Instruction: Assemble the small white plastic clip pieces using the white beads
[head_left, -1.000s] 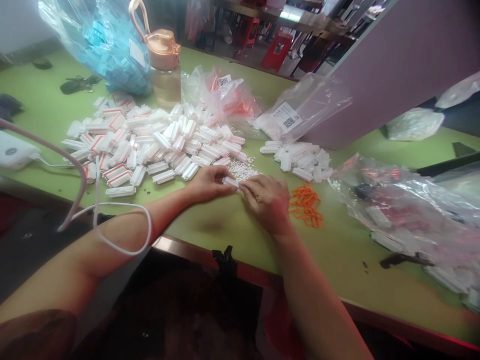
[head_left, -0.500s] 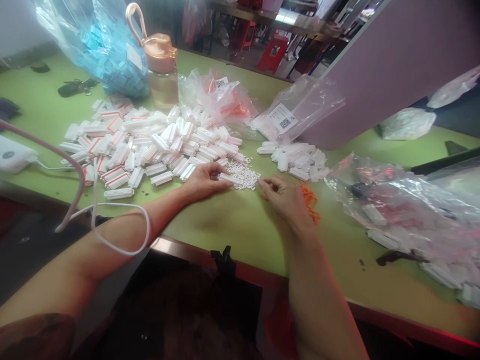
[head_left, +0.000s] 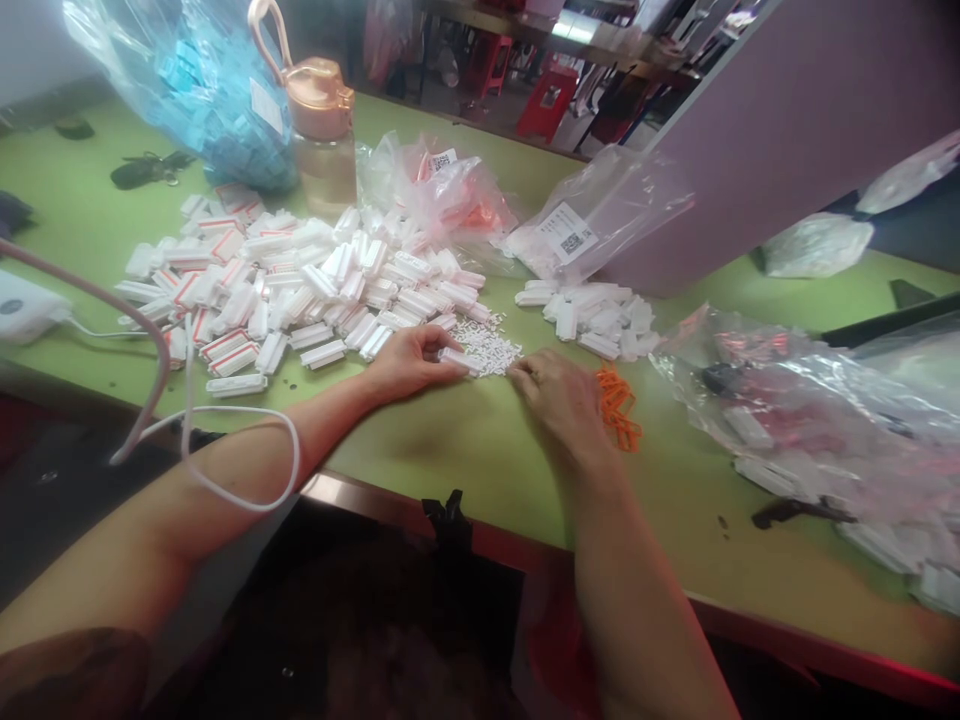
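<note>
My left hand is closed on a white plastic housing, a small oblong piece held low over the table between thumb and fingers. Right beside it lies a heap of tiny white pegs. My right hand is at the near right edge of that heap, thumb and forefinger pinched together; whatever is between the tips is too small or hidden to name. Orange plastic frames lie just right of my right hand. A big pile of white housings, some with red-orange strips, spreads to the left.
Behind the pile stand a drink bottle and a bag of blue parts. Clear bags and more white pieces lie farther back. A bulky bag fills the right side. A white cable loops above my left forearm.
My right hand has shifted slightly left, nearer the pegs and the housing. My left hand holds the same housing in nearly the same place.
</note>
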